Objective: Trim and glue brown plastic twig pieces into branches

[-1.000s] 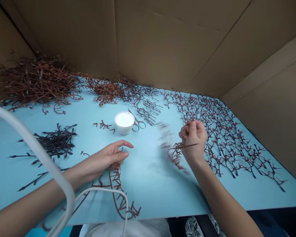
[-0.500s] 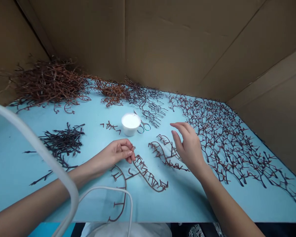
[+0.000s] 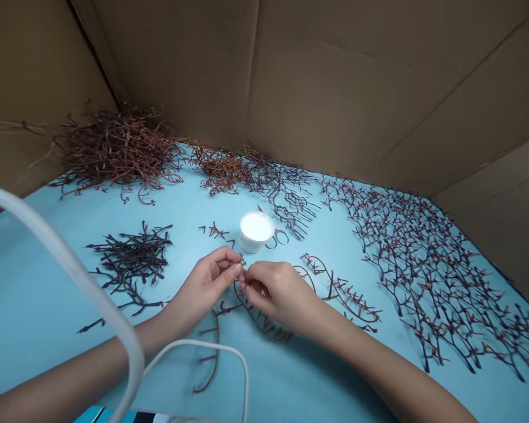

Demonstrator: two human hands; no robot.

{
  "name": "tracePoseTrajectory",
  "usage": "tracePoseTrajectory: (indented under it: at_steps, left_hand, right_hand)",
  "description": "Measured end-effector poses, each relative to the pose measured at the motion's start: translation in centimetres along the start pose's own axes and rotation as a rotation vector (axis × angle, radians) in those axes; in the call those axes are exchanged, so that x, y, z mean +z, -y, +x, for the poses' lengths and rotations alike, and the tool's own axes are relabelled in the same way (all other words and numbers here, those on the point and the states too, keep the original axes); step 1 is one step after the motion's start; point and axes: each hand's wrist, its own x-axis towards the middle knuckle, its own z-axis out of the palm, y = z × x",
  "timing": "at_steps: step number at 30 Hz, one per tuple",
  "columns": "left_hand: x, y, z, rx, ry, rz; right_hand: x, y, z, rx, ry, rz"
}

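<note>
A brown curved plastic-looking twig piece (image 3: 216, 352) with short side prongs hangs across the blue table. My left hand (image 3: 216, 279) pinches the upper end of this twig piece between thumb and fingers. Right beside it, my right hand (image 3: 280, 294) has its fingertips closed at the same end, touching or nearly touching the left fingertips. Whatever small thing the right fingers hold is hidden. Just beyond the hands stands a white cup (image 3: 251, 243) with white contents. Another pronged twig piece (image 3: 332, 285) lies right of my right hand, partly covered by it.
Scissors (image 3: 282, 237) lie behind the cup, near small brown bits (image 3: 218, 230). Dark twigs (image 3: 134, 258) are heaped at left, a large brown pile (image 3: 114, 147) behind. Branching twigs (image 3: 414, 252) spread across the right. A white cable (image 3: 88, 282) arcs in front; cardboard walls (image 3: 317, 88) enclose the table.
My right hand has come left and down from above the right twig piece and closed beside my left fingertips. My left hand keeps its pinch. The whole view has shifted slightly.
</note>
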Motion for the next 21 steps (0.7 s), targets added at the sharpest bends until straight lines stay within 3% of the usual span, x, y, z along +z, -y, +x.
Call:
tracePoseTrajectory:
  at_steps: [4, 12, 14, 18, 21]
  left_hand:
    - [0.2, 0.2, -0.3, -0.007, 0.004, -0.07]
    - [-0.2, 1.3, -0.5, -0.189, 0.288, 0.008]
    - [-0.1, 1.3, -0.7, -0.201, 0.317, -0.063]
    - [0.4, 0.8, -1.3, -0.142, 0.304, -0.343]
    - [0.2, 0.6, -1.6, -0.145, 0.269, -0.541]
  right_hand:
    - [0.5, -0.1, 0.2, 0.008, -0.099, 0.119]
    - [1.2, -0.3, -0.5, -0.067, -0.132, 0.212]
    - [1.3, -0.2, -0.7, -0.046, -0.098, 0.386]
    - [2.1, 0.5, -0.3, 0.037, -0.038, 1.025]
    - [2.3, 1.1, 0.6, 0.122, -0.1, 1.405]
